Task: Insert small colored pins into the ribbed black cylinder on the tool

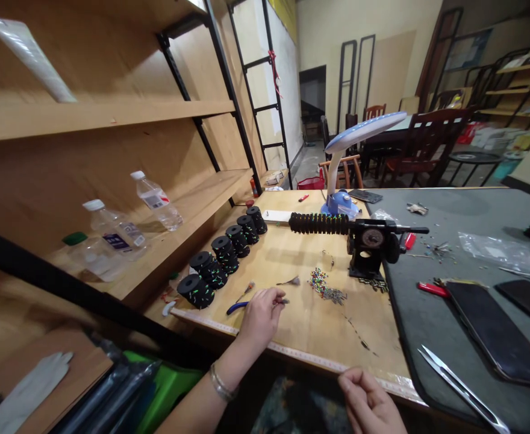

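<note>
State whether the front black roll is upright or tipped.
Upright: the front roll stands on the table, its flat, holed end facing up.

This is a workshop; the bench [301, 328] bears black spools [223, 256], pliers [236, 307], a lamp [334, 172].

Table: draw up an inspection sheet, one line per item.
Surface: wooden table, dark mat at right.
Work things: six black rolls, pliers, beads, black device.
Clutter: tweezers and plastic bag on the mat.
Hands: left hand, fingertips together, near the pliers; right hand, fingers curled, at the table's front edge; whether either holds something small is unclear.
Cables: nothing clearly seen.
Surroundings: lamp on the table's far side, shelf with three bottles at left, chairs behind.
</note>
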Tool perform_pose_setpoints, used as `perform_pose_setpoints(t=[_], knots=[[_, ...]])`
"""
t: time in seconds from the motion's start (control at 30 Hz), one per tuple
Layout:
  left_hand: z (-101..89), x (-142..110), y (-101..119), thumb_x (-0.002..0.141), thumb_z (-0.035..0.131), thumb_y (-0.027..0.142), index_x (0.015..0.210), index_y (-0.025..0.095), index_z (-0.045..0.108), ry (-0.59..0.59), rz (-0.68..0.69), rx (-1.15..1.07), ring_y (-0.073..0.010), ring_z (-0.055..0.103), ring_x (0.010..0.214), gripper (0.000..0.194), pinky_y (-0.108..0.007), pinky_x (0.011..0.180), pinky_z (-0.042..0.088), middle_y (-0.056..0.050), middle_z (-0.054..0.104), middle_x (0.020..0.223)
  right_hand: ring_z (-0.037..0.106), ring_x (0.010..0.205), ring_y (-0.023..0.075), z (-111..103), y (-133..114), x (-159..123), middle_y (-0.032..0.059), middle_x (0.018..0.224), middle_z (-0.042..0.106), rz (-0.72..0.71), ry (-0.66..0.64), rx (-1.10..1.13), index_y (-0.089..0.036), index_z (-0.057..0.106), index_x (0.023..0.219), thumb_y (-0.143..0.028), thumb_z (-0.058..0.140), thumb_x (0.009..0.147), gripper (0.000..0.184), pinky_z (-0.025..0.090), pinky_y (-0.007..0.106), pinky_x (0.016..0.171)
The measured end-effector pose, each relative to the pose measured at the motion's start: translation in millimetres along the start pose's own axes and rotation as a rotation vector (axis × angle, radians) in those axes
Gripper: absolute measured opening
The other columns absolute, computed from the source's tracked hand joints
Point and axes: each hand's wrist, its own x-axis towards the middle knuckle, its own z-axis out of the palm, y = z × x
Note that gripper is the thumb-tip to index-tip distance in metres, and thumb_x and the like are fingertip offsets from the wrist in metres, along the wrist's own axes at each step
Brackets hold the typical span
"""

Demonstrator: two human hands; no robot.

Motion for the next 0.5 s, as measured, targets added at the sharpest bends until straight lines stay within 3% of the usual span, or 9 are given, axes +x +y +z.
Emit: perform_pose_setpoints(t=[0.1,0.23,0.33,0.5], knots=[[-0.2,-27.6,12.3,0.083,0.060,0.024,0.087,0.016,0.062,-0.061,-0.178,-0.446,-0.0159,0.061,0.068,0.009,-0.026,0.059,0.047,-0.005,0.068,0.083,0.022,0.034,0.0026,6.6,-4.0,-4.4,-0.0135,0.043,0.030,-0.043,0.024,0.011,-0.019,0.055,0.070,-0.070,0.071,0.066,0.054,0.015,0.017,0.039],[15.4,-69.0,33.6,0.080,0.065,0.044,0.083,0.017,0.052,-0.302,-0.438,-1.010,-0.0127,0.058,0.058,0.030,-0.021,0.049,0.044,-0.003,0.065,0.074,0.026,0.034,0.0038,12.5,-7.2,-10.1,-0.0131,0.041,0.033,-0.050,-0.027,-0.047,-0.019,0.056,0.074,-0.068,0.068,0.071,0.051,0.018,0.017,0.039],[30.3,-90.6,44.5,0.076,0.069,0.052,0.081,0.017,0.050,-0.355,-0.526,-1.140,-0.0115,0.059,0.054,0.040,-0.021,0.047,0.045,0.000,0.060,0.068,0.029,0.035,0.0038,14.5,-4.2,-13.6,-0.0106,0.043,0.041,-0.051,-0.043,-0.068,-0.018,0.055,0.073,-0.068,0.067,0.072,0.051,0.020,0.017,0.038],[47.4,-106.6,49.7,0.075,0.069,0.055,0.076,0.017,0.048,-0.353,-0.542,-1.089,-0.0077,0.050,0.044,0.043,-0.019,0.044,0.041,0.004,0.055,0.056,0.031,0.033,0.0044,16.6,-1.0,-15.6,-0.0066,0.044,0.051,-0.006,-0.060,-0.099,-0.019,0.054,0.071,-0.072,0.068,0.067,0.055,0.021,0.017,0.036]])
